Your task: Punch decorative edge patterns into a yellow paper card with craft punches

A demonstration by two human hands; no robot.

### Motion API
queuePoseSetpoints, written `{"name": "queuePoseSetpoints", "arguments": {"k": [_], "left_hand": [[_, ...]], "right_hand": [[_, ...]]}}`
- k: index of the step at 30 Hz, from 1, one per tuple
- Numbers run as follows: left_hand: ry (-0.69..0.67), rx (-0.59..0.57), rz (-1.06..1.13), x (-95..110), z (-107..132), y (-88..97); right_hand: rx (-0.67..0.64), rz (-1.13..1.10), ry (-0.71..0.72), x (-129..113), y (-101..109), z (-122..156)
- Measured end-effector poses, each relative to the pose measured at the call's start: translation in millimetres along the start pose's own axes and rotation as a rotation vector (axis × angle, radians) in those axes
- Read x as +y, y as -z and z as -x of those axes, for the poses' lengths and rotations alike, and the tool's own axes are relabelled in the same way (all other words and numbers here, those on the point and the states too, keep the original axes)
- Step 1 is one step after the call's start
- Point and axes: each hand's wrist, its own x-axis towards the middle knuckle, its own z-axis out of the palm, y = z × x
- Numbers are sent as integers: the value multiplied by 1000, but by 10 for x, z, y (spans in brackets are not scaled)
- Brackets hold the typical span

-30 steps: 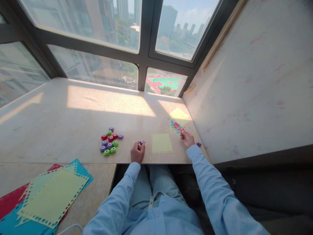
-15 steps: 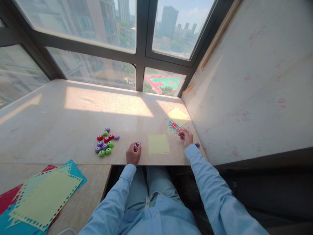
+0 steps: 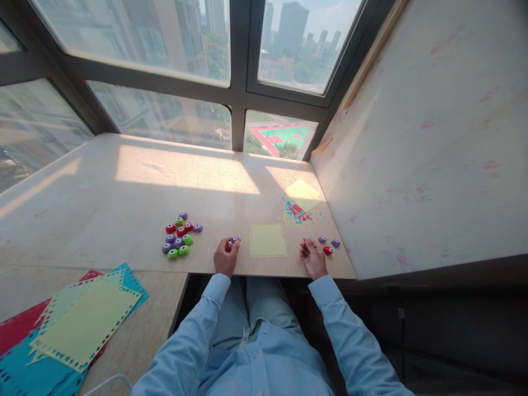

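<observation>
My left hand (image 3: 225, 257) is closed around a small purple craft paper punch (image 3: 235, 240), its top showing past the fingertips. To its right lies a pale yellow paper sheet (image 3: 268, 240) with small holes punched along its edges. Beyond the sheet's other side, my right hand (image 3: 313, 258) is held with fingertips pinched together; anything between them is too small to make out. Just right of it are two purple punches (image 3: 335, 242) and a red punch (image 3: 328, 250). Tiny blue, red and yellow paper cutouts (image 3: 299, 212) are scattered farther back.
Several purple, green and red punches (image 3: 180, 231) are grouped to the left. A blank-looking yellow sheet (image 3: 303, 193) lies behind the cutouts. Punched coloured sheets (image 3: 86, 319) overlap at the lower left, near a white cable (image 3: 109, 379). A wall (image 3: 412, 165) bounds the right side.
My right hand has drawn back from the paper cutouts toward the table's front edge. A red and a second purple punch now show beside it. My left hand still holds its punch.
</observation>
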Motion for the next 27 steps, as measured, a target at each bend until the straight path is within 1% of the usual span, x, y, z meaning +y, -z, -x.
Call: {"name": "queuePoseSetpoints", "arguments": {"k": [2, 4, 7, 10, 13, 17, 22, 24, 27], "left_hand": [[11, -18, 51, 106, 85, -82], [-35, -77, 76, 252, 212, -196], [-183, -163, 38, 481, 436, -396], [-290, -250, -58, 615, 618, -581], [-338, -298, -73, 616, 707, -714], [-417, -344, -29, 556, 737, -800], [-465, -383, 33, 559, 785, -818], [-467, -422, 50, 560, 788, -814], [-483, -460, -10, 545, 710, -797]], "right_hand": [[-25, 15, -18, 46, -28, 134], [-79, 33, -46, 57, -81, 260], [-200, 93, -124, 22, -192, 418], [-297, 178, -130, -22, -293, 513], [-315, 267, -81, -30, -343, 535], [-266, 309, -21, -1, -343, 499], [-216, 367, 73, 23, -311, 417], [-202, 407, 98, 28, -282, 367], [-221, 470, 141, 24, -202, 249]]}}
